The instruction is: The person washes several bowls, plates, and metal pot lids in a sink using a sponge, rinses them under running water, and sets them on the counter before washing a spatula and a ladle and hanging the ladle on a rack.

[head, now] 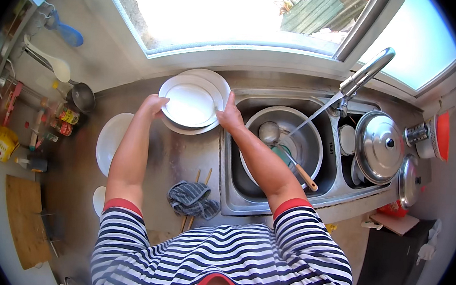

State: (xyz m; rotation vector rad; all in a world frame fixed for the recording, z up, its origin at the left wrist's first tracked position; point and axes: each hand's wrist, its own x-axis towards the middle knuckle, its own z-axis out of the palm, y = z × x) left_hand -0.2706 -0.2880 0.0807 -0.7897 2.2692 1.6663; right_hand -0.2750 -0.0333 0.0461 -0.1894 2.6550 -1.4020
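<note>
A white plate lies on top of a larger pale plate, above the steel counter left of the sink. My left hand grips the left rim and my right hand the right; the fingers underneath are hidden. Water runs from the faucet into a metal basin in the left sink bowl. Inside the basin are a metal ladle, something green and a utensil with a wooden handle. A striped grey cloth lies across wooden chopsticks on the counter.
A white dish stands beside my left forearm. Pot lids and small dishes crowd the right bowl. Utensils, including a blue rice paddle, hang on the left wall above bottles and a cutting board. A window borders the counter.
</note>
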